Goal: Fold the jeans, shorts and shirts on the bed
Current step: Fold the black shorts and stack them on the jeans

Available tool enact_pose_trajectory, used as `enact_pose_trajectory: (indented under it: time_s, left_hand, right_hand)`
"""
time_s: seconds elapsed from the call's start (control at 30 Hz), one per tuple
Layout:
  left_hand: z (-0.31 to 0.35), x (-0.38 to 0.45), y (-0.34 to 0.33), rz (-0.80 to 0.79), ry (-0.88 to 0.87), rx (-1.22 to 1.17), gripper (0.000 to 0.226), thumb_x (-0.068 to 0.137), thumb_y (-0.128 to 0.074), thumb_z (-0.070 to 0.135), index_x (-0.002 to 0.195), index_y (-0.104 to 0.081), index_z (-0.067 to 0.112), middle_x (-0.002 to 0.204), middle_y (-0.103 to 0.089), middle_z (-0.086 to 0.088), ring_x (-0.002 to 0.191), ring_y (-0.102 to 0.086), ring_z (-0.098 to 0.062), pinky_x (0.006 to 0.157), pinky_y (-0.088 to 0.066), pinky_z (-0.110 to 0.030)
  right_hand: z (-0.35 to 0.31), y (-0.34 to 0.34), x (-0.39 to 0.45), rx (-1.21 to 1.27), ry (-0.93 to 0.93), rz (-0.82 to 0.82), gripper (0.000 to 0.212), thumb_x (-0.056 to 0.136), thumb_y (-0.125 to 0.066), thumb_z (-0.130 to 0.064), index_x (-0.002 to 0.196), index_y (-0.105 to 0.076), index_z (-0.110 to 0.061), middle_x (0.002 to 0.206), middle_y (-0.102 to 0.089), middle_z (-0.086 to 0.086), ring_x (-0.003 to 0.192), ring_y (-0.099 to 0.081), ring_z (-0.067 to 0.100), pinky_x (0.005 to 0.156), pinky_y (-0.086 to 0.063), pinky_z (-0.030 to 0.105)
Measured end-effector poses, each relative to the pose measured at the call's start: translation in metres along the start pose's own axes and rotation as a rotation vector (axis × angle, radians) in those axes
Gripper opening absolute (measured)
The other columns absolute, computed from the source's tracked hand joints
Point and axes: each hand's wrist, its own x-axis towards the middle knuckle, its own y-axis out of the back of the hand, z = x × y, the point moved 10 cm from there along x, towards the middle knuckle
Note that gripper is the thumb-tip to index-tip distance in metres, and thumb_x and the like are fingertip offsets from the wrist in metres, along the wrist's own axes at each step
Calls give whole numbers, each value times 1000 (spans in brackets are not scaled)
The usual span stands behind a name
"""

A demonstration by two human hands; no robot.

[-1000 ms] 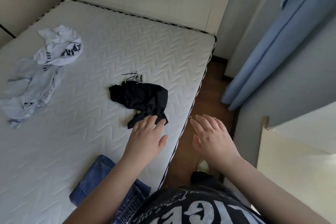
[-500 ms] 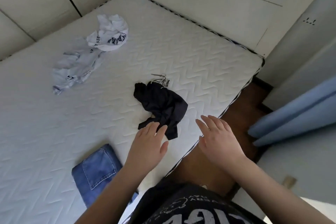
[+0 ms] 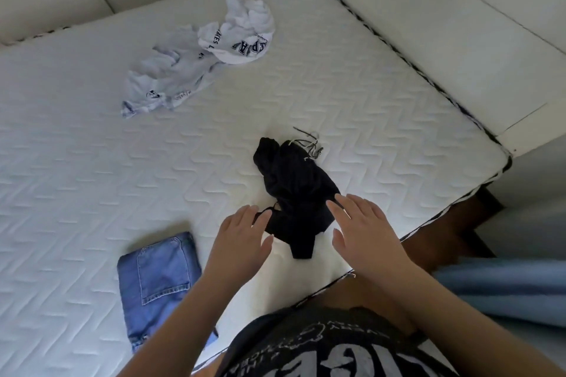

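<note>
Crumpled black shorts (image 3: 291,187) with a loose drawstring lie on the white mattress (image 3: 92,162) near its right edge. My left hand (image 3: 242,242) hovers flat at their near-left corner, fingers straight, holding nothing. My right hand (image 3: 364,232) is spread open over their near-right side, also holding nothing. Folded blue jeans (image 3: 156,281) lie at the near left beside my left forearm. Farther back lie a crumpled pale blue shirt (image 3: 165,79) and a bunched white shirt with dark lettering (image 3: 242,34).
A padded headboard (image 3: 444,24) runs along the mattress's far right side and panelled walls stand behind. Dark wooden floor (image 3: 459,223) shows past the right edge. A blue curtain (image 3: 505,291) hangs at the lower right.
The view has swung left and down over the bed. Both hands have moved forward over the mattress, and the right one now lies over the black shorts instead of off the edge.
</note>
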Motion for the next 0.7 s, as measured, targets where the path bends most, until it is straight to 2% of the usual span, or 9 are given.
enact_pose_trajectory:
  time_s: [0.27, 0.37, 0.53, 0.7]
  left_hand:
    - [-4, 53, -11, 9, 25, -8, 47, 74, -80, 27, 117, -67, 12, 114, -66, -10, 108, -64, -30, 85, -54, -41]
    - [0, 79, -25, -29, 39, 25, 47, 72, -82, 24, 116, -68, 12, 111, -67, -10, 106, -65, -29, 83, -55, -40]
    - [8, 131, -47, -94, 129, 4, 42, 79, -75, 21, 119, -67, 10, 115, -66, -12, 110, -63, -29, 87, -53, -42]
    - [10, 172, -84, -134, 193, -14, 44, 81, -72, 25, 123, -65, 13, 118, -64, -9, 113, -61, -27, 88, -53, -40]
  right_hand:
    - [32, -26, 49, 59, 4, -83, 51, 85, -64, -25, 134, -57, -11, 135, -58, 10, 124, -55, 28, 104, -45, 44]
    - [51, -39, 72, 75, 42, -121, 51, 89, -60, -27, 137, -54, -11, 137, -56, 9, 127, -52, 27, 105, -42, 43]
    - [87, -58, 128, 82, 112, -187, 53, 95, -48, -32, 145, -43, -15, 144, -46, 3, 134, -42, 22, 110, -34, 38]
    - [109, -85, 184, 62, 214, -240, 51, 91, -56, -27, 139, -52, -11, 134, -57, 8, 123, -54, 28, 103, -43, 42]
